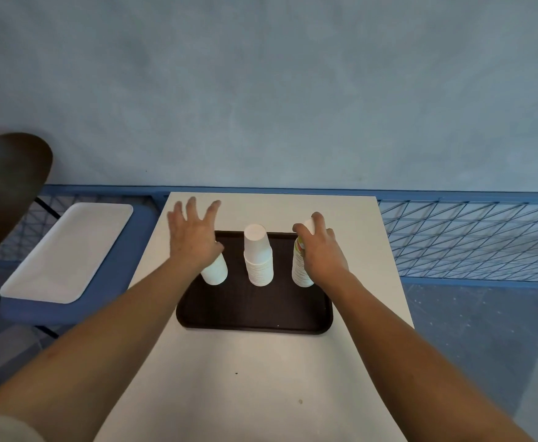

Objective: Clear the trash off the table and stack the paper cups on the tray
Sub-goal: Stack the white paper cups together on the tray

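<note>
Blue wall and a blue wire-mesh rail (468, 237) were seen behind a white table (261, 378), on which a dark brown tray (255, 317) had been set. Three piles of upturned paper cups were stood in a row on the far half of the tray: a short left stack (215, 272), a taller middle stack (258, 260) and a tall right stack (299, 269) with a coloured print showing near its top.

The left hand (194, 237) was held flat over the left stack, with fingers straight and spread and nothing gripped; whether the palm touched the cups could not be told. The right hand (320, 247) was curled round the top of the right stack, with a white cup showing between the fingers.

No loose cups and no trash were seen on the tabletop, only a couple of small specks. The task was judged nearly done, with little left beyond seating that top cup and letting go. A white tray (66, 250) was seen on a blue stand to the left.
</note>
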A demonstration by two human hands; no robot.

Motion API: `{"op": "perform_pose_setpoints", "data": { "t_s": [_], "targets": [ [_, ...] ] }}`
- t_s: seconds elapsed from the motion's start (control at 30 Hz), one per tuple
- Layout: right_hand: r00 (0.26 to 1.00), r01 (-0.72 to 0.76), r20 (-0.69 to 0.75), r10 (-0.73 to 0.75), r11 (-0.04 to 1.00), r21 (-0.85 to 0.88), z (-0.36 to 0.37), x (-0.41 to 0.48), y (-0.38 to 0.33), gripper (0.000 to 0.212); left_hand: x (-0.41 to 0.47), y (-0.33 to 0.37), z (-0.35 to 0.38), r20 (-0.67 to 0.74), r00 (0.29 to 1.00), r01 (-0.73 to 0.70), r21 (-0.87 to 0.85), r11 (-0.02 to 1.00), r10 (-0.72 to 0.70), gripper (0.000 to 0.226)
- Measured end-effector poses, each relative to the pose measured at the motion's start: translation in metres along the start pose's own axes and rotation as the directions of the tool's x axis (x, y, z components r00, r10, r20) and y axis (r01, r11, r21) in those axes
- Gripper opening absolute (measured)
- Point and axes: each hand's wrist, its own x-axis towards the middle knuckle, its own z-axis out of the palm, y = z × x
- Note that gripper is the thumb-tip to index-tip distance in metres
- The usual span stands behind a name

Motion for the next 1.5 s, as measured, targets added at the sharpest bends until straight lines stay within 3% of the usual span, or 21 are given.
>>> {"op": "perform_pose_setpoints", "data": {
  "t_s": [0.1, 0.2, 0.5, 0.73, 1.1, 1.3, 1.4, 1.5],
  "targets": [
    [1.000, -0.006, -0.015, 0.006, 1.000, 0.004, 0.002, 0.000, 0.000, 0.074, 0.008, -0.026, 0.006, 0.150, 0.987, 0.068, -0.014, 0.998, -0.065, 0.079],
    [1.000, -0.004, -0.019, 0.004, 1.000, 0.015, 0.003, 0.001, 0.000, 0.073, 0.006, -0.040, 0.014, 0.216, 0.976, 0.075, -0.232, 0.970, -0.023, 0.067],
    [0.999, 0.011, -0.044, -0.009, 0.999, 0.036, 0.004, 0.001, 0.000, 0.058, -0.005, -0.029, 0.016, 0.173, 0.985, 0.027, -0.325, 0.945, 0.031, 0.064],
    [0.999, 0.018, -0.042, -0.017, 0.999, 0.032, 0.008, -0.002, -0.008, 0.063, -0.001, -0.018, 0.018, 0.174, 0.983, -0.003, -0.323, 0.946, 0.063, 0.067],
    [0.998, 0.049, -0.038, -0.048, 0.999, 0.022, 0.006, 0.002, -0.002, 0.063, 0.000, -0.018, 0.015, 0.216, 0.976, 0.054, -0.335, 0.941, 0.021, 0.072],
    [0.998, 0.051, -0.024, -0.051, 0.999, 0.005, 0.001, 0.002, -0.004, 0.060, -0.016, -0.015, 0.006, 0.201, 0.979, 0.104, -0.325, 0.940, -0.039, 0.085],
    [0.994, 0.071, -0.077, -0.074, 0.997, -0.040, -0.001, -0.003, -0.005, 0.061, -0.026, -0.016, 0.000, 0.129, 0.990, 0.099, -0.325, 0.941, -0.059, 0.084],
    [0.967, 0.118, -0.216, -0.133, 0.990, -0.078, -0.005, -0.012, -0.012, 0.060, -0.036, -0.023, -0.007, 0.067, 0.995, 0.093, -0.353, 0.931, -0.074, 0.079]
  ]
}}
